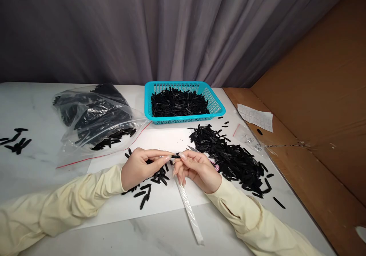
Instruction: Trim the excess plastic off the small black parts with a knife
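Over the white sheet, both hands meet at a small, narrow black piece. My left hand pinches its left end between thumb and fingers. At its other end, my right hand is closed on it with thumb and forefinger, the other fingers curled beneath. A long whitish, glossy strip runs from under the right fingers toward the front; whether they grip it I cannot tell. Similar black pieces lie loose under and beside my left hand. Scissors with a pink handle are partly hidden behind my right hand.
A turquoise basket of black pieces stands at the back. Left of it lies a clear zip bag full of them. A large heap spreads at right. Near the cardboard wall are a paper slip and a small clear bag.
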Demonstrator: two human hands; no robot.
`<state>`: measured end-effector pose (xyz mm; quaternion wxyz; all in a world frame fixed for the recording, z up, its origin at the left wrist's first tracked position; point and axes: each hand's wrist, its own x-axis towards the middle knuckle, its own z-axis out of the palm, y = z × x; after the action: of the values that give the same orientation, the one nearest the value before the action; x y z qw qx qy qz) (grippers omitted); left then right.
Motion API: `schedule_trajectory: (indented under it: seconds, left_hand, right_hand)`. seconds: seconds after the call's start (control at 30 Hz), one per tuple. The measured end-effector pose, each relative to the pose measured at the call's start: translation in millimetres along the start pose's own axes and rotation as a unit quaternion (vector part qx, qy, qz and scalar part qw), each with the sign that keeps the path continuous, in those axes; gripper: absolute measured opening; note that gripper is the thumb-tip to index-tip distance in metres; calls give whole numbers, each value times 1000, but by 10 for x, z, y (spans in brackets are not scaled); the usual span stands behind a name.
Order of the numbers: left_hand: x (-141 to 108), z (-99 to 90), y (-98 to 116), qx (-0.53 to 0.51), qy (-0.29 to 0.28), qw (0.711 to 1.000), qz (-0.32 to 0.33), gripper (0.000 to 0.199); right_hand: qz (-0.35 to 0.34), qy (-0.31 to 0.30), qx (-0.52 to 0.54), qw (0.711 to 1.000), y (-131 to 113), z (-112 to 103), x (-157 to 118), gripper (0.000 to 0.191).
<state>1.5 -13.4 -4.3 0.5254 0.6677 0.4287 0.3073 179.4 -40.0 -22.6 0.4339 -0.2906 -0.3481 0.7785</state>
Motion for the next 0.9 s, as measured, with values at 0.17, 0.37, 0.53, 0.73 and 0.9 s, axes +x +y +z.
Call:
schedule_trajectory:
  seconds: [0.17,0.37,0.53,0.73,0.9]
  left_hand:
    - [-8,-2,-18,8,0,1000,29,30]
    - [-13,-6,-22,13,3,997,70,30]
    - [-15,-3,12,22,10,997,69,30]
    - [-20,-3,26,39,11,997,69,29]
    - [-14,-4,-5,43,6,996,72,29]
  right_hand:
    - [-14,-3,4,1000,1,5,4,20]
    - [-15,-6,5,1000,7,-11,1,17]
    - [-15,-6,4,1000,6,-19,-5,13]
    - [-12,7,10,1000,-11,-7,-6,13]
    - [-9,12,15,1000,-9,-11,-4,14]
